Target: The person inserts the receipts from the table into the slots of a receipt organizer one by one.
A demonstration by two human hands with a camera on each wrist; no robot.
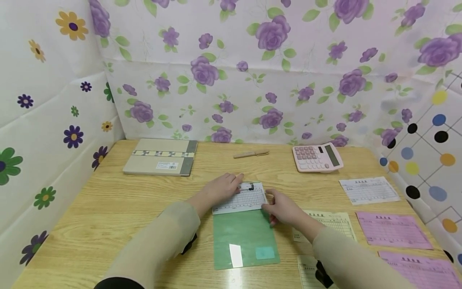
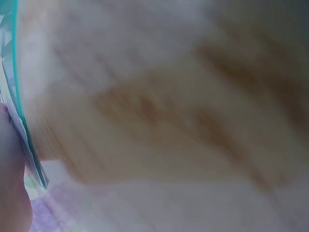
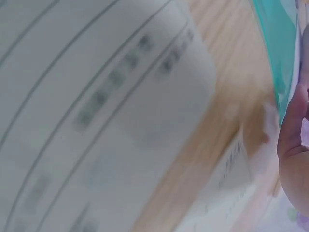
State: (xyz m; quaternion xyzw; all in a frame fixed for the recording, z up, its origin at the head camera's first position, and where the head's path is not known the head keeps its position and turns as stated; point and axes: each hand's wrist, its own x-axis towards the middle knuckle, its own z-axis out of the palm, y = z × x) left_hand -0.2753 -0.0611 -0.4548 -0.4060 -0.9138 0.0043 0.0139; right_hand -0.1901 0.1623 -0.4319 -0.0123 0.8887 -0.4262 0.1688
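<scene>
A translucent green clipboard (image 1: 245, 237) lies on the wooden table in front of me, with a white printed form (image 1: 240, 202) across its upper part. The metal clip (image 1: 251, 187) with a black corner sits over the form's top edge. My left hand (image 1: 221, 190) grips the clipboard's top left by the clip, hiding part of both. At the form's right edge, my right hand (image 1: 285, 208) pinches the paper, thumb on top and other fingers curled by the board's side. Both wrist views catch only the board's teal edge (image 2: 18, 92) and part of each hand.
Yellow forms (image 1: 333, 220) lie right of the clipboard, partly under my right forearm. Pink slips (image 1: 393, 229) and a white slip (image 1: 368, 190) are farther right. Along the back are a grey-beige notebook (image 1: 159, 162), a pen (image 1: 251, 154) and a pink calculator (image 1: 314, 158). Flowered cloth walls enclose the table.
</scene>
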